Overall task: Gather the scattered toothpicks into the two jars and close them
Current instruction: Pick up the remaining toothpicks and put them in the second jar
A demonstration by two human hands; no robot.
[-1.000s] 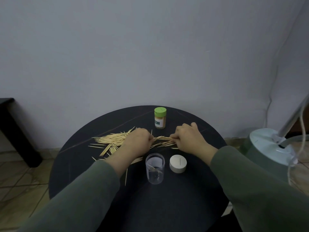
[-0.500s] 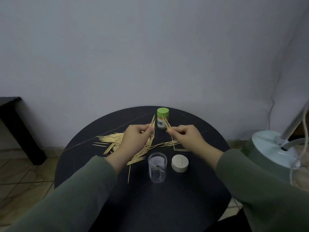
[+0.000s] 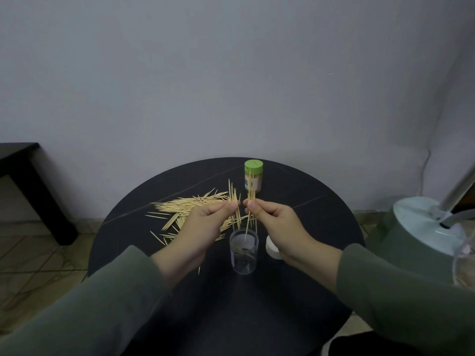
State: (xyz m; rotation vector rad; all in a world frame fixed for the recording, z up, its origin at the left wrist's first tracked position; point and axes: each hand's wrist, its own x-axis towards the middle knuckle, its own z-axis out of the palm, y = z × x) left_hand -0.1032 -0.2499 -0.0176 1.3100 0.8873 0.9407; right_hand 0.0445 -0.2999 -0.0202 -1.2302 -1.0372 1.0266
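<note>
A clear open jar (image 3: 243,253) stands upright in the middle of the round black table (image 3: 295,291). Just above it, my left hand (image 3: 203,227) pinches a bunch of toothpicks held upright. My right hand (image 3: 277,222) pinches a second upright bunch; one of its toothpicks hangs into the jar mouth. Many loose toothpicks (image 3: 187,206) lie scattered on the table to the left. The jar's white lid (image 3: 273,249) lies right of the jar, partly hidden by my right hand. A second jar (image 3: 253,179) with a green lid stands shut at the back.
A pale green appliance base (image 3: 424,227) with a metal pole stands off the table's right edge. A dark side table (image 3: 28,181) stands by the wall at the left. The floor is tiled.
Both hands have lifted off the table with bunches of toothpicks, turned them upright and brought them over the clear jar.
</note>
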